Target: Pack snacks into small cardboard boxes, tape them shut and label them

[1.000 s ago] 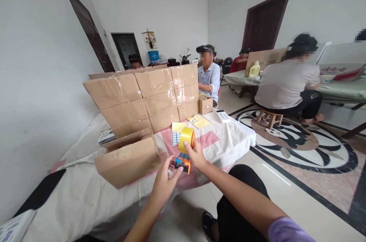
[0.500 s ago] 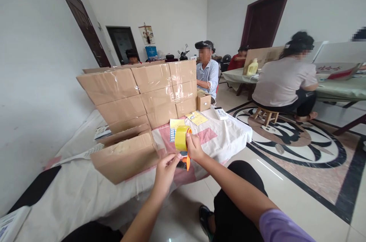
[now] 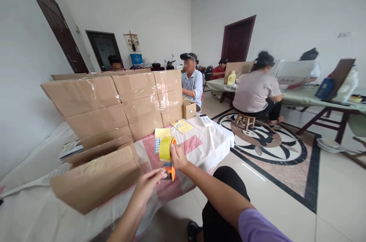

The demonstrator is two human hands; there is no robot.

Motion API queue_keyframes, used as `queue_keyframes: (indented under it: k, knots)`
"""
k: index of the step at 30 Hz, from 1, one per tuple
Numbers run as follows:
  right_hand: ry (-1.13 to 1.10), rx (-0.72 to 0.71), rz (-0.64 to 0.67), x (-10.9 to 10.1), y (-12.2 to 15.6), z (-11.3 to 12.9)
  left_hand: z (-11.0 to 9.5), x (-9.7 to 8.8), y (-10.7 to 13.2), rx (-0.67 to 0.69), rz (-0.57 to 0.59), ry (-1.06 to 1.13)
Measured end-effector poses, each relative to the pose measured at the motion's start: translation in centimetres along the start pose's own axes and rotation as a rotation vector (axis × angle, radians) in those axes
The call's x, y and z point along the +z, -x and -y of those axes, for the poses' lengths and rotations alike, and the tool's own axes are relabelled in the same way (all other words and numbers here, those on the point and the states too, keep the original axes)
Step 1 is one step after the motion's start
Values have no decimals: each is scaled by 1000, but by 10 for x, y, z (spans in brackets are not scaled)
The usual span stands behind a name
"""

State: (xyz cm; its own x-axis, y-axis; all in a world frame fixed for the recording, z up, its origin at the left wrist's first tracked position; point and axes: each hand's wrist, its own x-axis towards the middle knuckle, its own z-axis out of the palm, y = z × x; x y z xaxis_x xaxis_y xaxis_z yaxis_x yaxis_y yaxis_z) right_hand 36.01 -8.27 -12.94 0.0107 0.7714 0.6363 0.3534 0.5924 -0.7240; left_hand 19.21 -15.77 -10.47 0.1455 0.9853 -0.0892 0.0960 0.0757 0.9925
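My right hand [image 3: 177, 157] is closed around an orange tape dispenser [image 3: 173, 173] carrying a thick roll of yellow tape [image 3: 165, 149]. The roll is uppermost and the dispenser's dark lower end points down. Just left of that end, my left hand [image 3: 148, 184] is closed in a pinch of thumb and forefinger; what lies between the fingertips is too small to make out. Both hands are above the near edge of the cloth-covered table [image 3: 211, 135]. An open cardboard box [image 3: 97, 179] stands left of my hands.
Behind the box rises a wall of taped cardboard boxes [image 3: 100, 95]. Yellow sheets [image 3: 183, 126], a small carton [image 3: 189, 109] and a white device [image 3: 205, 121] lie farther right. One person [image 3: 192, 80] sits across the table; another [image 3: 256, 87] sits on a stool [image 3: 245, 120].
My view has turned right and tilted up, so the table and boxes appear farther left. The left fingertips are slightly lower relative to the tape roll. The right hand keeps its hold on the dispenser.
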Motion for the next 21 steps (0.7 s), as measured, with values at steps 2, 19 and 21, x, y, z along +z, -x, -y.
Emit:
queue_keyframes:
  k: [2, 19, 21]
  knots:
    - [-2, 19, 1, 6, 3, -7, 7, -1, -4, 1, 17, 17]
    - [-209, 271, -8, 29, 22, -28, 31, -15, -15, -136, 178, 68]
    - [-232, 297, -16, 29, 22, -27, 35, -14, -16, -145, 174, 68]
